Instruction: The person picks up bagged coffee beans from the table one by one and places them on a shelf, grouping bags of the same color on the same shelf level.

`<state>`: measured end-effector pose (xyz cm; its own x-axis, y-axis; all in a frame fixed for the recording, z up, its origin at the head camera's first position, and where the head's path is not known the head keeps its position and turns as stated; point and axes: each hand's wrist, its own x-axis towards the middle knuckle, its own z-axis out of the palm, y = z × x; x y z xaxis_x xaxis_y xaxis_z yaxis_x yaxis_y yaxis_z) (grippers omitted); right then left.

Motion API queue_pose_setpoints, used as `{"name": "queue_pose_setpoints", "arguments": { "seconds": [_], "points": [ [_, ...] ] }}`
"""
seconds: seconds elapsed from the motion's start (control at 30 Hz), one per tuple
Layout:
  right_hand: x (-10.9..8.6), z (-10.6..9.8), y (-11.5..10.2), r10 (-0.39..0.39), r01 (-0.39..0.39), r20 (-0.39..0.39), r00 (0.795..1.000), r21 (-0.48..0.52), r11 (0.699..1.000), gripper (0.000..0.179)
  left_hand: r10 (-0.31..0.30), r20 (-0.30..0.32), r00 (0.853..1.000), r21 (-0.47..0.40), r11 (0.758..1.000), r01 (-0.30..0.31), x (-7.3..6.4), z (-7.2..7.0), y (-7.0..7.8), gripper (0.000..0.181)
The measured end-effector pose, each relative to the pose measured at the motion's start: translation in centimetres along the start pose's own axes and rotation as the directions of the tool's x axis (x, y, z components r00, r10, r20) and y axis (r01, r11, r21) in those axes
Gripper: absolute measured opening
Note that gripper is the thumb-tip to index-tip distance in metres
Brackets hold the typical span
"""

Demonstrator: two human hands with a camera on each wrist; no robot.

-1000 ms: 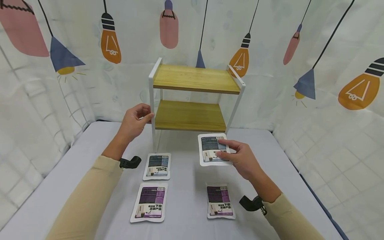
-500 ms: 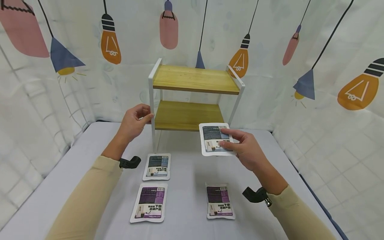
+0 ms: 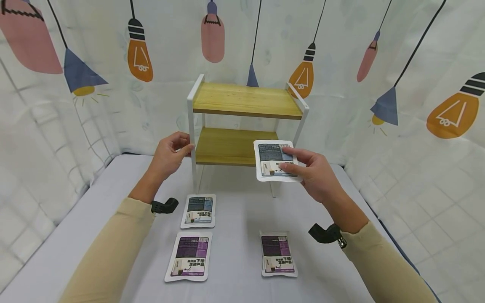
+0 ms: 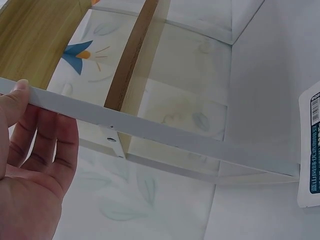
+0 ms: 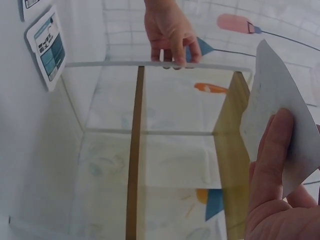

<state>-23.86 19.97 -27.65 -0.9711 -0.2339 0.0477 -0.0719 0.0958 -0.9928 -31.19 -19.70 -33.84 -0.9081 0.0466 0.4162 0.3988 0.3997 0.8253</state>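
Head view: we see the left hand [image 3: 170,155] left of centre, thumb and fingers clamped on the left front post of a white-framed two-shelf rack [image 3: 246,101], which stands upright at the centre of the frame. The right hand [image 3: 318,174], right of centre, pinches a blue-label packet [image 3: 270,152] by its right edge, thumb on the printed face. That packet is raised, label towards us, overlapping the right end of the lower shelf; we can't tell whether it touches. Flat on the white worktop [image 3: 235,261] we have a second blue-label packet [image 3: 198,210] below the rack's left post, a left purple-label packet [image 3: 189,256] just beneath it, and a right purple-label packet [image 3: 278,254] lower right of centre. Patterned cloth [image 3: 170,46] behind, printed with lamps and bulbs.

Left wrist view: we get the thumb over the post at left, fingers curled at its other side. A cut-off packet sits at the right edge.

Right wrist view: we see the held packet's pale, unprinted side at right, fingers against it. The left hand shows at top centre, on the post.
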Motion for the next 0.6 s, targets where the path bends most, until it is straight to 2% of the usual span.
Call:
{"name": "queue_pose_setpoints", "arguments": {
  "seconds": [0.3, 0.6],
  "points": [
    [0.7, -0.1, -1.5, -0.025, 0.025, -0.019, 1.000, -0.011, 1.000, 0.055, 0.004, 0.001, 1.000, 0.003, 1.000, -0.004, 0.0, 0.0, 0.0, 0.026],
    [1.6, -0.3, -2.7, -0.040, 0.041, -0.015, 0.999, 0.046, 0.998, 0.054, -0.006, 0.005, 1.000, 0.009, 1.000, 0.006, 0.0, 0.0, 0.1, 0.025]
  ]
}}
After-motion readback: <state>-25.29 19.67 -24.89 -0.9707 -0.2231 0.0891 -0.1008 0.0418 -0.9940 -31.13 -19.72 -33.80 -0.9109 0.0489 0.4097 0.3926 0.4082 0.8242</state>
